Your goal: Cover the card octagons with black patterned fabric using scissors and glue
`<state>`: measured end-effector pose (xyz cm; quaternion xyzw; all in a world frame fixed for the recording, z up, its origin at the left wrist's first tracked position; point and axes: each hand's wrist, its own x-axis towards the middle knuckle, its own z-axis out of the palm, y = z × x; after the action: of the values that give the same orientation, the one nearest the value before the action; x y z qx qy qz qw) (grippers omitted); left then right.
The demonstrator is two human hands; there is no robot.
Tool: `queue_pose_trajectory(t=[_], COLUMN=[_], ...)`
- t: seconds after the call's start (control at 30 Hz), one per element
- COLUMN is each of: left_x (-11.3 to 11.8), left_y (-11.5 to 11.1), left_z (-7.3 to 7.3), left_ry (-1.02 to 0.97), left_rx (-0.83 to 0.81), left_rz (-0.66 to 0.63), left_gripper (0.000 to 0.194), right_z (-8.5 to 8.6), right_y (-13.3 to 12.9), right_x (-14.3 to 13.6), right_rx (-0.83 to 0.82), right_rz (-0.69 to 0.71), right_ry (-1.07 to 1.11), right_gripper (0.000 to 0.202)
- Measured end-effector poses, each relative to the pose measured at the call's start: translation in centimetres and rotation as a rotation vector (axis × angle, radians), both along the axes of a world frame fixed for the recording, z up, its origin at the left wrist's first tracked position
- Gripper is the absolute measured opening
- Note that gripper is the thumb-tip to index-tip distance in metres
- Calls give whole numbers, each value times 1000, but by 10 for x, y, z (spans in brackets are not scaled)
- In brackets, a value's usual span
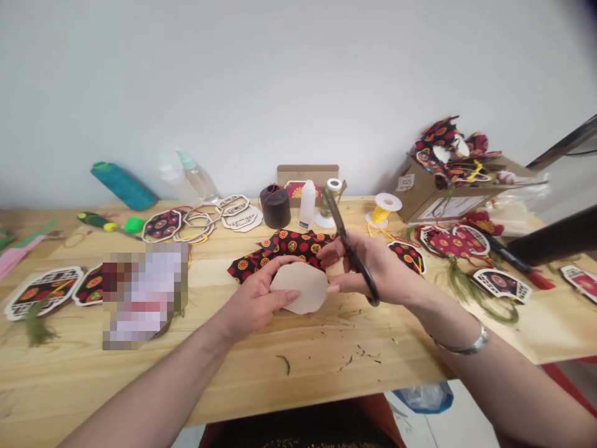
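Note:
My left hand (263,295) pinches a cream, rounded piece of card (301,287), its thumb pressed flat on top and the fingers underneath. Black fabric with red and yellow flower print (275,255) spreads just behind the card, partly covered by it. Black-handled scissors (357,264) hang in my right hand (373,264), blades pointing up and away. That hand's thumb tip sits close to the card's right edge; whether it touches is unclear. Its fingers reach over the fabric's right end. Both hands hover over the front middle of the wooden table (261,373).
Behind the fabric stand a black thread cone (275,206), a small white bottle (307,204) and a yellow spool (383,210). A cardboard box (436,196) of fabric pieces is at the back right. Tasselled ornaments (501,285) lie on both sides. Dark scraps (359,356) litter the front.

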<state>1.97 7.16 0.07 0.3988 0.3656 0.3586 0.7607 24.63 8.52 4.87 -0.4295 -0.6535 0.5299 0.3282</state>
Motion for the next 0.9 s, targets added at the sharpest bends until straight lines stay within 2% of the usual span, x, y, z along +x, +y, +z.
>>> queue_pose_trajectory(t=[0.17, 0.43, 0.6, 0.73, 0.9], left_x=[-2, -3, 0, 3, 3], left_y=[-1, 0, 2, 1, 1], left_z=[3, -7, -11, -12, -14], left_ry=[17, 67, 19, -21, -14], left_rx=[53, 140, 56, -24, -24], left_rz=[-33, -20, -18, -3, 15], left_gripper=[46, 51, 58, 49, 44], right_z=[0, -16, -29, -33, -35], right_y=[-2, -5, -4, -4, -3], right_x=[-16, -23, -23, -21, -22], right_rx=[-14, 46, 159, 211, 218], right_rz=[26, -56, -83, -85, -94], right_ry=[79, 82, 110, 105, 78], right_gripper=[46, 37, 30, 28, 27])
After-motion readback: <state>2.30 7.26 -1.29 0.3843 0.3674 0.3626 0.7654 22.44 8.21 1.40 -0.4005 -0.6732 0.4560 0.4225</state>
